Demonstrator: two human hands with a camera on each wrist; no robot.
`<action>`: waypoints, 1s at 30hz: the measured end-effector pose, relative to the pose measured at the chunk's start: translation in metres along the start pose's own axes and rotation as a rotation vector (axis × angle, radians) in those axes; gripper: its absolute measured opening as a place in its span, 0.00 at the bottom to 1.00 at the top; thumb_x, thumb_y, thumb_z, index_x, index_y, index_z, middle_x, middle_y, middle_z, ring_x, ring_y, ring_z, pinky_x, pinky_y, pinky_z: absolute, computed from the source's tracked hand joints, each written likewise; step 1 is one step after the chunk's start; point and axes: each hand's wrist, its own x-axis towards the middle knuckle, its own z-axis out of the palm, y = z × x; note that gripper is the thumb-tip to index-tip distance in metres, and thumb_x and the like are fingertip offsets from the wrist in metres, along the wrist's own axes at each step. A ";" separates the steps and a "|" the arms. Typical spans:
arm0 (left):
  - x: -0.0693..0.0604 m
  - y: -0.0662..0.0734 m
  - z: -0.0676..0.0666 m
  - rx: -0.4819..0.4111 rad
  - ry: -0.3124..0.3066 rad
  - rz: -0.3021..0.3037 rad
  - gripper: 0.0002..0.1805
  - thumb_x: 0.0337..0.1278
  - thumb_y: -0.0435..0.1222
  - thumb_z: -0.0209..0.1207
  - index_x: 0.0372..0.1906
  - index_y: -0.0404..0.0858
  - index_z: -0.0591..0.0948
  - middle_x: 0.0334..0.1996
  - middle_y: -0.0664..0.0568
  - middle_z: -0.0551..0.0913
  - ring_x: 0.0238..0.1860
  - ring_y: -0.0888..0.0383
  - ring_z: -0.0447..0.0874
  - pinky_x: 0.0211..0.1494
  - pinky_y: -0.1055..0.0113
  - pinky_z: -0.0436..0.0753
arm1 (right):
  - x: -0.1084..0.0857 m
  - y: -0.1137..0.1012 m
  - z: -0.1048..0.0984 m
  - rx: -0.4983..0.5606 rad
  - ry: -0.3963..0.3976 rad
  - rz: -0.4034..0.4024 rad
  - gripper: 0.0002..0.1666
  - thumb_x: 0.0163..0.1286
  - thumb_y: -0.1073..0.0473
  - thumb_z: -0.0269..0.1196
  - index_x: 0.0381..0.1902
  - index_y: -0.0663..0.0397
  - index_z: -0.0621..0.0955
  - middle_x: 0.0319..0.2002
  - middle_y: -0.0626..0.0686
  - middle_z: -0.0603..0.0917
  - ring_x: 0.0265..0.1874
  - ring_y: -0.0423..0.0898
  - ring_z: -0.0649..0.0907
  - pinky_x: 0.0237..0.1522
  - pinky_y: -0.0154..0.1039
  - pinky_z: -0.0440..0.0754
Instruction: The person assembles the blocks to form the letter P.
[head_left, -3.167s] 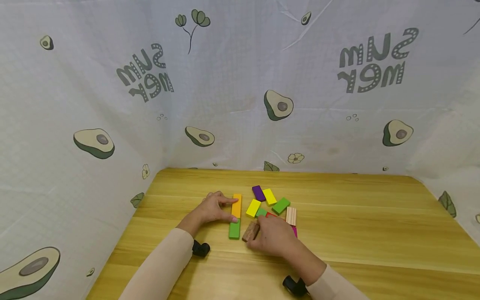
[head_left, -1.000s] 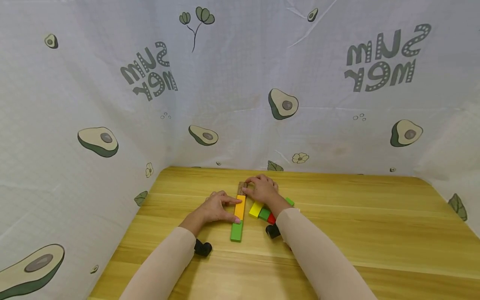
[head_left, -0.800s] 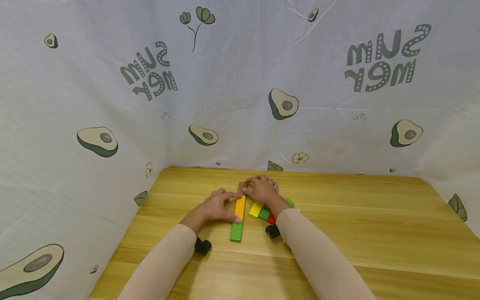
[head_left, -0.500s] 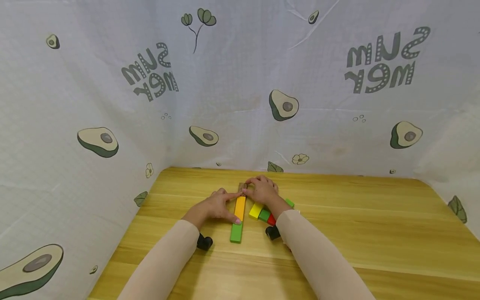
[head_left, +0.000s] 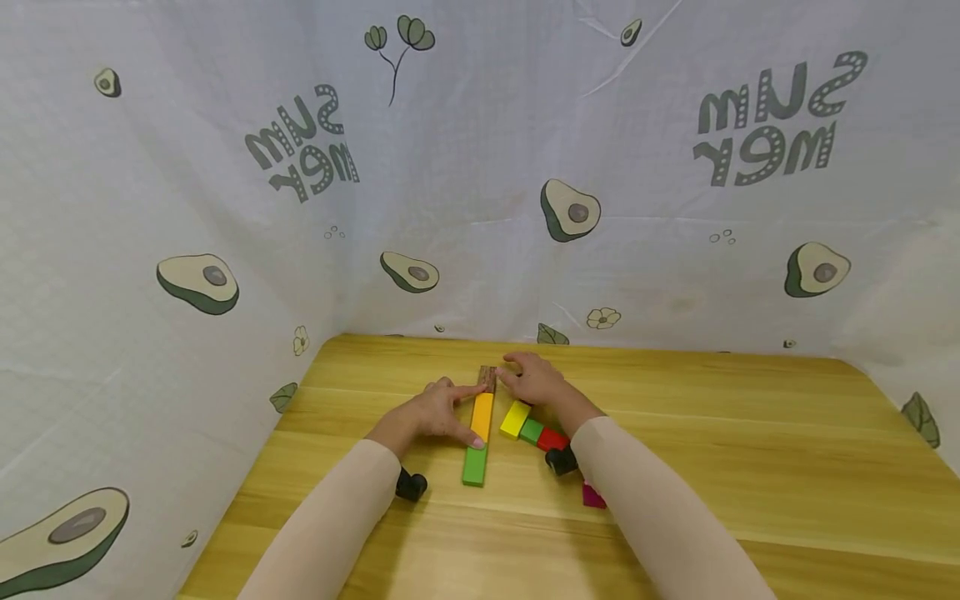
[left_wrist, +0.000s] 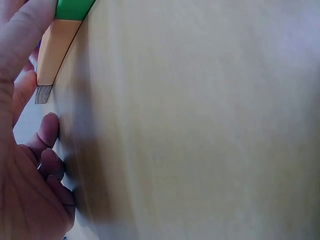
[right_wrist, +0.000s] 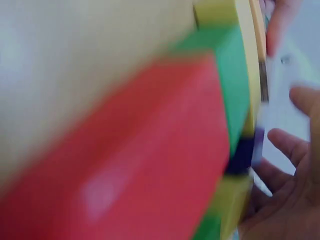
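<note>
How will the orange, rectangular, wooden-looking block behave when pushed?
The orange block is probably rigid, given its straight edges. Lying flat on the wood-grain tabletop, it should slide rather than roll or tip. Pushed toward the abutting green rectangular block, it would likely shove that along.

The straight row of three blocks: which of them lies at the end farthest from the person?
The brown wood-grain block; the orange block sits in the middle, and the row's green block lies at the end nearest the person.
</note>
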 end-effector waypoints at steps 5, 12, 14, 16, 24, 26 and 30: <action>0.000 0.001 0.002 -0.016 -0.002 -0.013 0.57 0.33 0.62 0.79 0.76 0.71 0.65 0.55 0.48 0.71 0.54 0.52 0.67 0.61 0.51 0.76 | -0.003 0.022 -0.018 0.124 -0.081 0.012 0.38 0.71 0.49 0.58 0.75 0.57 0.68 0.74 0.63 0.70 0.72 0.63 0.70 0.73 0.60 0.66; 0.000 -0.001 0.000 -0.018 0.001 -0.025 0.57 0.33 0.63 0.79 0.76 0.71 0.65 0.57 0.47 0.71 0.56 0.50 0.68 0.62 0.48 0.76 | -0.013 0.040 -0.040 0.137 -0.255 -0.055 0.43 0.62 0.55 0.64 0.76 0.53 0.67 0.77 0.65 0.61 0.71 0.65 0.66 0.72 0.65 0.64; 0.000 -0.002 0.001 -0.019 0.002 -0.028 0.57 0.33 0.63 0.79 0.76 0.71 0.65 0.56 0.48 0.71 0.55 0.50 0.68 0.61 0.49 0.77 | -0.014 0.042 -0.042 0.112 -0.284 -0.071 0.46 0.61 0.56 0.68 0.76 0.51 0.67 0.78 0.65 0.60 0.72 0.66 0.65 0.72 0.66 0.64; 0.001 -0.003 0.001 -0.022 0.001 -0.029 0.57 0.32 0.64 0.79 0.76 0.71 0.65 0.56 0.48 0.71 0.55 0.51 0.67 0.61 0.49 0.77 | -0.015 0.043 -0.042 0.075 -0.292 -0.104 0.46 0.60 0.56 0.71 0.76 0.51 0.68 0.77 0.66 0.61 0.72 0.67 0.65 0.72 0.67 0.63; 0.001 -0.003 0.000 -0.035 0.001 -0.028 0.56 0.33 0.64 0.78 0.75 0.72 0.65 0.56 0.48 0.71 0.56 0.51 0.67 0.63 0.48 0.76 | -0.007 0.043 -0.036 0.098 -0.198 -0.115 0.38 0.61 0.52 0.75 0.66 0.56 0.74 0.69 0.64 0.72 0.66 0.62 0.73 0.70 0.61 0.70; 0.001 -0.003 0.000 -0.040 -0.001 -0.024 0.56 0.33 0.64 0.78 0.75 0.72 0.65 0.56 0.47 0.71 0.56 0.50 0.67 0.63 0.47 0.76 | -0.004 0.042 -0.034 0.192 -0.174 -0.070 0.38 0.62 0.51 0.75 0.65 0.58 0.73 0.66 0.64 0.75 0.62 0.60 0.75 0.69 0.58 0.71; 0.000 -0.004 0.001 -0.029 -0.009 -0.013 0.56 0.33 0.65 0.78 0.75 0.72 0.65 0.55 0.48 0.71 0.55 0.51 0.67 0.61 0.49 0.76 | 0.001 0.035 -0.030 0.378 -0.124 0.011 0.40 0.66 0.50 0.72 0.67 0.61 0.69 0.63 0.65 0.76 0.60 0.59 0.77 0.68 0.54 0.74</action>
